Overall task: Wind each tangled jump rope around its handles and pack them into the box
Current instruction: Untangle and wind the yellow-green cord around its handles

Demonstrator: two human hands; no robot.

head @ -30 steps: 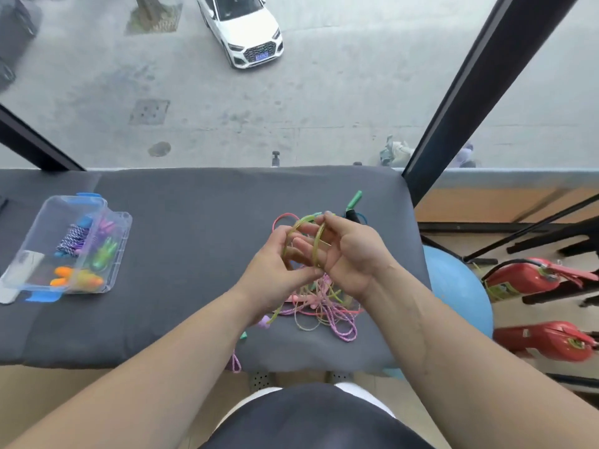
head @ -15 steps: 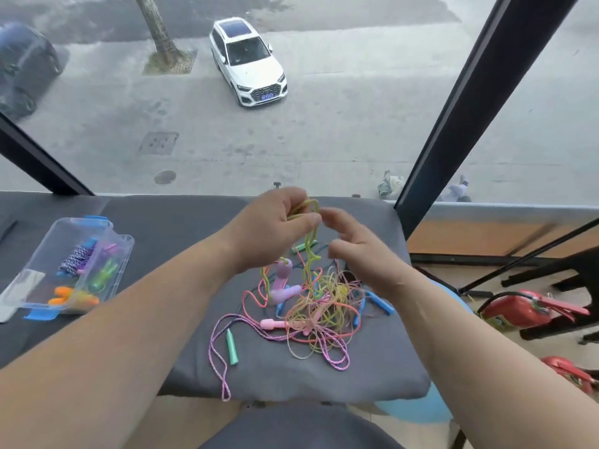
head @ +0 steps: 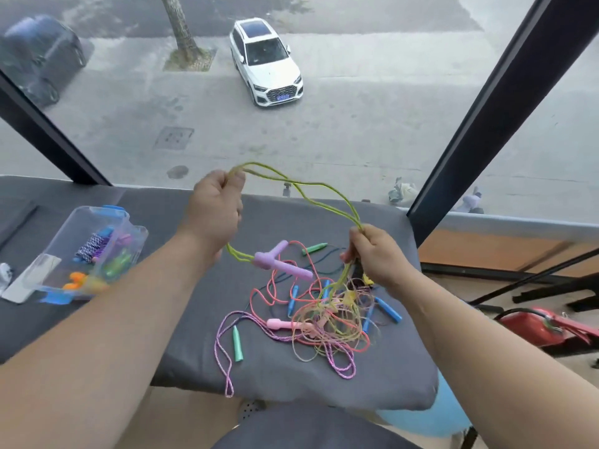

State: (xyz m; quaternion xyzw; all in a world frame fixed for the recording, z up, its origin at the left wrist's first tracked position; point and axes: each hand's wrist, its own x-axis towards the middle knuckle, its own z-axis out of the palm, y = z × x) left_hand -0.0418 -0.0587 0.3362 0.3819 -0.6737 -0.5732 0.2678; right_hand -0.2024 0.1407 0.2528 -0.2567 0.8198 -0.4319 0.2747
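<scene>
My left hand (head: 215, 212) is raised above the table and pinches a loop of the yellow-green rope (head: 311, 189). That rope spans across to my right hand (head: 377, 254), which grips several of its strands. Two purple handles (head: 278, 260) dangle from the rope below my left hand. Under both hands lies a tangled pile of ropes (head: 324, 315) in pink, yellow and blue, with loose green, blue and pink handles. A clear plastic box (head: 64, 273) stands at the left and holds several wound ropes.
The grey padded table (head: 162, 312) ends at a glass wall with a dark slanted frame (head: 486, 118) at the right. A blue ball (head: 421, 422) and red fire extinguishers (head: 544, 325) sit on the floor at the right. A purple-pink rope loop (head: 227, 377) hangs over the front edge.
My hands have drawn apart, left hand up and left, right hand down and right, stretching the yellow-green rope between them. The purple handles have lifted off the pile.
</scene>
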